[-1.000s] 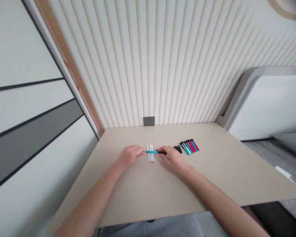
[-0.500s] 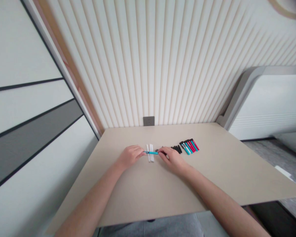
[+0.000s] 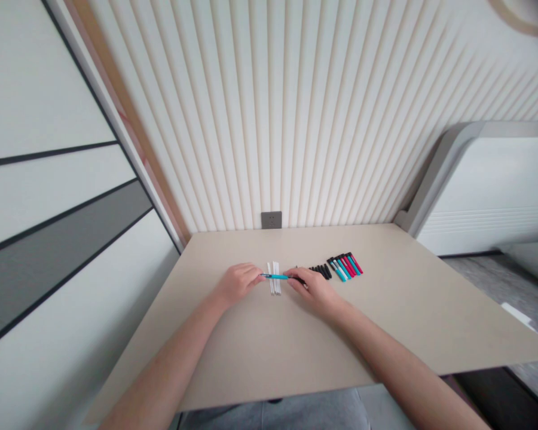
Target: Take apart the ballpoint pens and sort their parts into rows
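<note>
A blue marker (image 3: 277,276) is held level between both hands, just over several thin white sticks (image 3: 277,288) lying side by side. My left hand (image 3: 240,283) pinches its left end. At the other end, my right hand (image 3: 312,288) is closed around the black cap part (image 3: 299,280), which lines up with the blue barrel. Several short black caps (image 3: 323,272) lie in a row just beyond my right hand, partly hidden by it. Further right rest several markers (image 3: 349,266) with blue or red barrels and black caps.
The beige table (image 3: 251,358) runs up to a ribbed white wall (image 3: 260,119) with a dark grey socket (image 3: 271,220). A white and grey cabinet (image 3: 94,269) stands on the left. To the right is a bed headboard (image 3: 488,191).
More of the black cap part now shows at my right fingers, in line with the blue barrel. Both hands have stayed almost in place, and the view has shifted slightly.
</note>
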Tool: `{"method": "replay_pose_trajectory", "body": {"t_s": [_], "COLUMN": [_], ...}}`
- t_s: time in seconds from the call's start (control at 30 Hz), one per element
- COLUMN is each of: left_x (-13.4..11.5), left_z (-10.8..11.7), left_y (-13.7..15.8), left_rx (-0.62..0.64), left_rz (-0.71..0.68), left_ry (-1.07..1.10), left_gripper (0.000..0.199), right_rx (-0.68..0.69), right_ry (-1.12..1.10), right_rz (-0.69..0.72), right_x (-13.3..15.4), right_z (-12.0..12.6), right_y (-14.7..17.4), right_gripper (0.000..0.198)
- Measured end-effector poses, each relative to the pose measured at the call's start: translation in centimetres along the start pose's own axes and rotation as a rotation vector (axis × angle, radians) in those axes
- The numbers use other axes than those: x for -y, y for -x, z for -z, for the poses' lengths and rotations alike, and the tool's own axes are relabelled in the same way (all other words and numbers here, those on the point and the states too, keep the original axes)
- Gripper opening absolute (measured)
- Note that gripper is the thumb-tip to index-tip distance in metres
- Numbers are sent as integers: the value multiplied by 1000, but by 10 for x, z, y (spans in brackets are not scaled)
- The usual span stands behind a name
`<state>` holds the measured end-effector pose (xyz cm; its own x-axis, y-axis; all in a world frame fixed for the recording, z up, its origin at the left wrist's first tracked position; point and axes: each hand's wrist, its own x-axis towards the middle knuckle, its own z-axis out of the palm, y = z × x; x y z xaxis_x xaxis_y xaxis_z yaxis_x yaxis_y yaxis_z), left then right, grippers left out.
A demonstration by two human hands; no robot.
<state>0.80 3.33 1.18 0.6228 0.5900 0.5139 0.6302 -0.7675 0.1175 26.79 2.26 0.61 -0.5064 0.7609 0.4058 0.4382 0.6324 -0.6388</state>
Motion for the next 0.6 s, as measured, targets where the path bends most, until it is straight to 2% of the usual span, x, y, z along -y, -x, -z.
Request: {"method": "replay_pose_trajectory", "body": {"t_s": [0.23,0.4,0.47,0.6], "left_x": [4,11,14,15], "left_z": [2,5,6,6], "left_y": [1,5,7,8], "left_rx": [-36,-121,-158,-152], "left_rz": [16,144,203,233], "left_ry": [-9,4,18,37], "left_gripper": [28,28,27,25], "right_rx": [-44,-76,-47,133], "right_ry": [107,183,192,141], "right_rz": [-38,-63,-33,157], "right_x": [-3,-6,-3,4], "right_z": [5,14,16,16], "right_y": [0,1,1,1], "right_gripper": [18,13,12,10]}}
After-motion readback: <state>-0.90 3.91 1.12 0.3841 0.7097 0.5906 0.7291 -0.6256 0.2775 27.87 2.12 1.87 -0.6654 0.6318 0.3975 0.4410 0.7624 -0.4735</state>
